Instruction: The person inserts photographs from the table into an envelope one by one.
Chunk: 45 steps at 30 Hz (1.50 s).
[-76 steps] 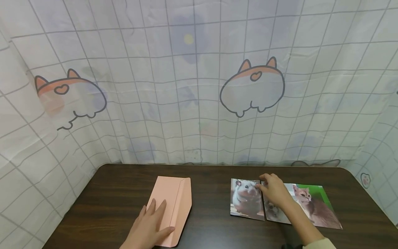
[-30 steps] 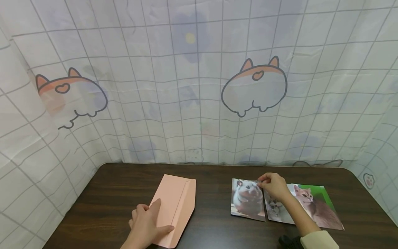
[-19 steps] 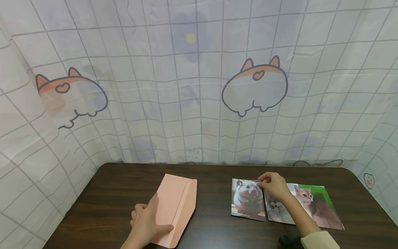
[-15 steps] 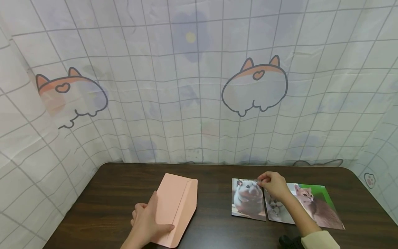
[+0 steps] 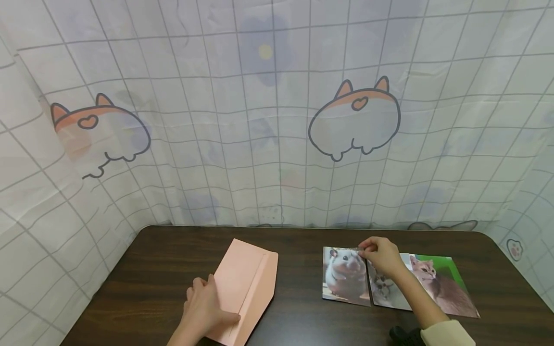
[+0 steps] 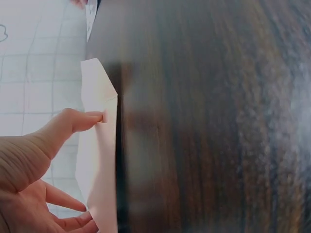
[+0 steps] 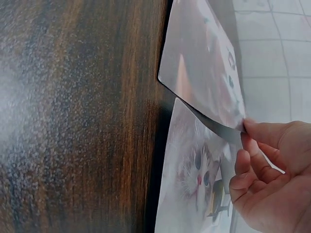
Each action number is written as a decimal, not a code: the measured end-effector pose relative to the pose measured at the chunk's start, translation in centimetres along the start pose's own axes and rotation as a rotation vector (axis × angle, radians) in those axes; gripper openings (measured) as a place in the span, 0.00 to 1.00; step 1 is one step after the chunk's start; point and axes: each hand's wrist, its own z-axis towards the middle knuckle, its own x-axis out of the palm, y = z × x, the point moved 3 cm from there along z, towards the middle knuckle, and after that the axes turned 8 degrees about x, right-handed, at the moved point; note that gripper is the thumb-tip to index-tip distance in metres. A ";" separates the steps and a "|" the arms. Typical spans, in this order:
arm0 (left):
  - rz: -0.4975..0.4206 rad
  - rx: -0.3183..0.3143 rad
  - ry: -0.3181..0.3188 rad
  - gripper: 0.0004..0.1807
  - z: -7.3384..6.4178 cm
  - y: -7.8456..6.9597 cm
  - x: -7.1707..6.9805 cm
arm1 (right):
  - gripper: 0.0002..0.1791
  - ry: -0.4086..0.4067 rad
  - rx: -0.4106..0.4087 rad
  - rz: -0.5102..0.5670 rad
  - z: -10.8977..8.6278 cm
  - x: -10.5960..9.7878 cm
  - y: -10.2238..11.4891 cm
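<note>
My left hand [image 5: 202, 307] grips a pink paper envelope [image 5: 243, 283], thumb on its face near the flap fold and fingers at its left edge. In the left wrist view the envelope [image 6: 99, 160] stands on a slant, a dark shadow along its lower edge. With thumb and forefinger, my right hand [image 5: 382, 257] pinches the upper right corner of a hamster photo card [image 5: 344, 278]. That corner of the hamster card [image 7: 204, 63] is bent up in the right wrist view. Right beside it lies a kitten photo card [image 5: 385, 292], partly hidden under my right hand and forearm.
A picture of a reddish cat on green [image 5: 452, 293] lies further right, against the kitten card. The dark wood-grain table [image 5: 160, 269] ends at a white grid-patterned curtain [image 5: 277, 144] behind. Something black [image 5: 404, 335] shows at my right wrist.
My left hand has gone from fingers spread over the envelope to gripping its sides; the envelope's far end has shifted right and tilted. My right thumb and forefinger have closed on the hamster card's corner.
</note>
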 end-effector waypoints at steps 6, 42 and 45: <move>-0.060 0.040 -0.045 0.64 -0.1 -0.2 0.0 | 0.09 0.003 -0.009 0.006 -0.1 -0.2 0.0; -0.323 0.058 -0.147 0.70 -0.5 -1.0 -0.9 | 0.10 0.040 0.010 0.146 -1.1 -1.4 -0.5; -0.323 0.052 -0.148 0.70 -0.4 -1.1 -1.0 | 0.11 0.048 0.008 0.166 -1.3 -1.5 -0.4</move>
